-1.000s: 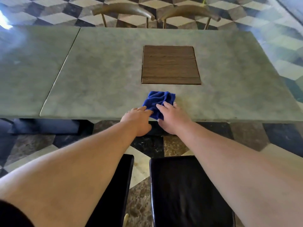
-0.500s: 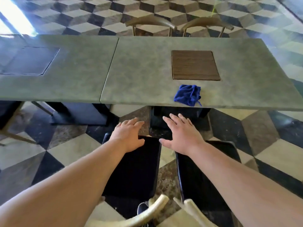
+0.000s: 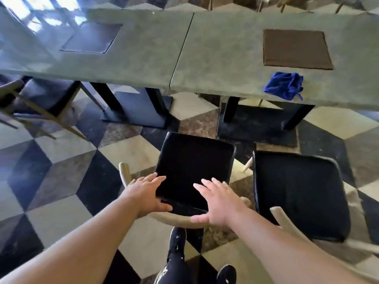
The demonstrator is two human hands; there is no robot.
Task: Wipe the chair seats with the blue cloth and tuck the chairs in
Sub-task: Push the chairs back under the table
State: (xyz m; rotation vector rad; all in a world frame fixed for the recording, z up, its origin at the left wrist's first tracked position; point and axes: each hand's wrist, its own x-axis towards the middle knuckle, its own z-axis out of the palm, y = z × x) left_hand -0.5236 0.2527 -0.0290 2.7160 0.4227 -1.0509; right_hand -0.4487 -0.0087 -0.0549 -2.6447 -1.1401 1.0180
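Shows left hand (image 3: 146, 194) and right hand (image 3: 219, 201), fingers spread, at rear of black chair seat (image 3: 194, 160); blue cloth (image 3: 284, 86) crumpled on table (image 3: 225, 58) edge, well apart. Risks striking neighbouring chair (image 3: 297, 191) if pushed crookedly.

Left grip (image 3: 146, 194) and right grip (image 3: 219, 201) stretch forward side by side, palms down, fingers (image 3: 159, 178) straight and spread.

The right table (image 3: 225, 48), standing on the floor (image 3: 61, 171) end to end with the left table (image 3: 143, 58), carries a brown mat (image 3: 296, 49) and, near its front edge, a blue cloth (image 3: 284, 86); the left one bears what seems a darker mat (image 3: 92, 38).
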